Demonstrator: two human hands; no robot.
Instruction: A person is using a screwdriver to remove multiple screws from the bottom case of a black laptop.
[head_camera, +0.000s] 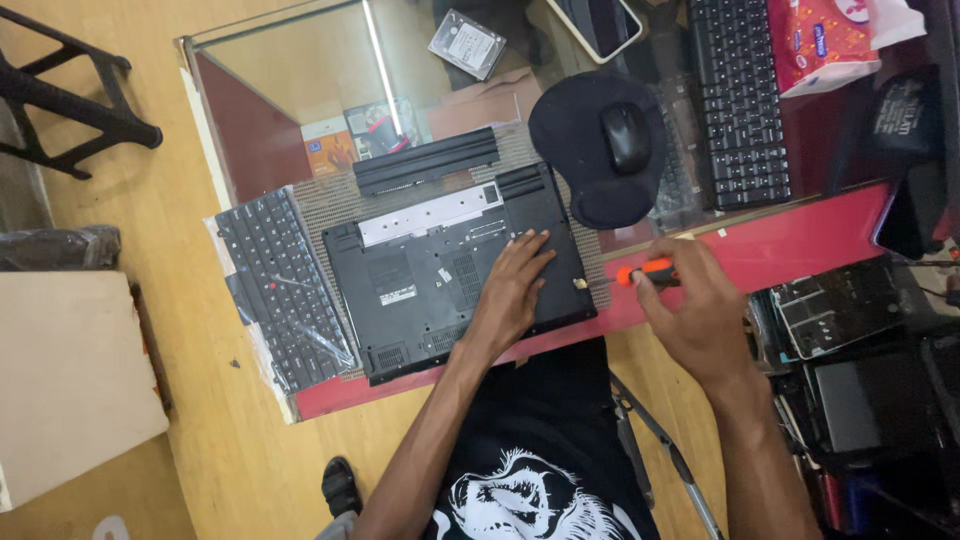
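Note:
A black laptop (420, 270) lies upside down on a woven mat on the glass counter. My left hand (512, 290) rests flat on its underside, fingers spread, pressing near the right part. My right hand (695, 310) grips a screwdriver with an orange and black handle (645, 272); its thin shaft points left to the laptop's right edge, where a small brass part (580, 284) shows. A long black battery pack (425, 160) lies just behind the laptop, apart from it.
A loose laptop keyboard (280, 290) in clear wrap lies left of the laptop. Behind it sit a mouse (626, 136) on a round black pad, a full keyboard (738, 100), a bare hard drive (466, 44) and a tissue pack (825, 40). Stacked laptops (850, 330) stand at the right.

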